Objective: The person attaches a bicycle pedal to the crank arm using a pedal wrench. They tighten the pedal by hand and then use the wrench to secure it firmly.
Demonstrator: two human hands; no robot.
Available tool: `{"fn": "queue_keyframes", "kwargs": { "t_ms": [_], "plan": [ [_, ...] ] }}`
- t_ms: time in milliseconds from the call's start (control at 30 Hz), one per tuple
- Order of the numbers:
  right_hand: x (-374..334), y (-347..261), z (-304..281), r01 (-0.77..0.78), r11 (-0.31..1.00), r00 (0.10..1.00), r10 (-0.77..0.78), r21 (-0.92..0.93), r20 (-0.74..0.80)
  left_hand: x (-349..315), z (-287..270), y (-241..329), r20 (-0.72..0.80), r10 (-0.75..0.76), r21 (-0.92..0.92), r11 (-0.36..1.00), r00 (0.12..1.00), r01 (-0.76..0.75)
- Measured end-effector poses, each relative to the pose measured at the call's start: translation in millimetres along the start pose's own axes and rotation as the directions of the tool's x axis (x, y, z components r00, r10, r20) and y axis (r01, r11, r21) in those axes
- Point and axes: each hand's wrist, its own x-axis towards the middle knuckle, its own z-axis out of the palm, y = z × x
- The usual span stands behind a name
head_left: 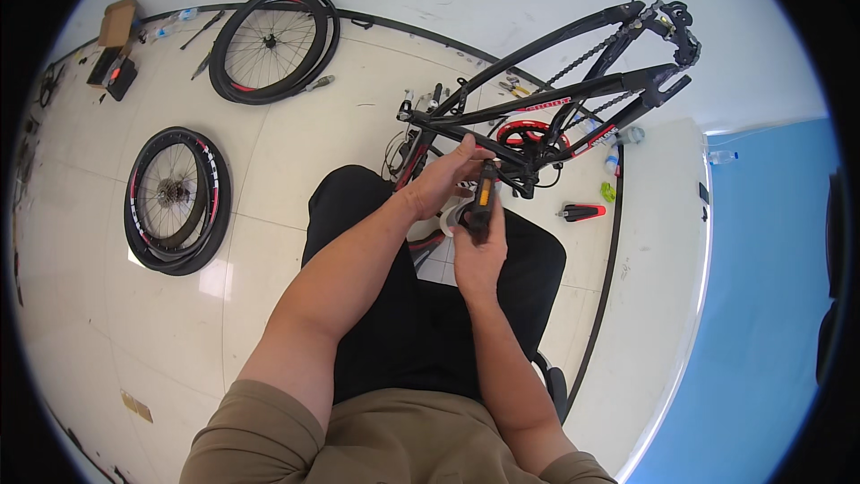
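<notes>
A black bicycle frame (587, 90) with red markings lies tilted in front of me, its red chainring (535, 136) and chain attached. My right hand (479, 260) is closed around a black pedal (484, 193) with an orange reflector, held upright above my lap beside the frame's crank area. My left hand (441, 177) is at the pedal's left, by the frame's tube. Its thumb points up and its fingers curl in behind the pedal, where what they grip is hidden. Below the hands a whitish rounded thing (451, 218) shows in part; its kind is unclear.
Two wheel sets, one wheel (273, 40) at the upper left and another wheel with a cassette (175, 197) at the left, lie on the tiled floor. A red-black saddle-like part (582, 212) lies at the right. An open cardboard box (119, 22) stands far left.
</notes>
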Motion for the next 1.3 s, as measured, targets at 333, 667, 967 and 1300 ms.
{"fn": "queue_keyframes", "kwargs": {
  "t_ms": [333,667,967,1300],
  "plan": [
    [7.8,3.1,-18.0,-0.519,-0.252,0.723,0.38,0.816,0.577,2.3,0.7,-0.8,0.016,0.012,-0.011,1.0,1.0,-0.011],
    [12.4,-18.7,-5.8,-0.39,0.732,0.875,0.484,0.559,-0.023,4.8,-4.5,-5.0,0.057,0.055,-0.03,0.998,0.997,-0.053],
    [-7.6,-1.8,-3.8,-0.094,0.872,0.985,0.153,0.481,-0.085,-0.2,1.2,-0.5,0.0,0.012,-0.002,1.0,1.0,-0.012],
    [14.1,14.2,-22.3,-0.587,0.06,0.748,0.423,0.807,0.512,3.8,-1.6,-3.5,0.001,-0.006,0.028,1.0,1.0,0.006]
  ]
}}
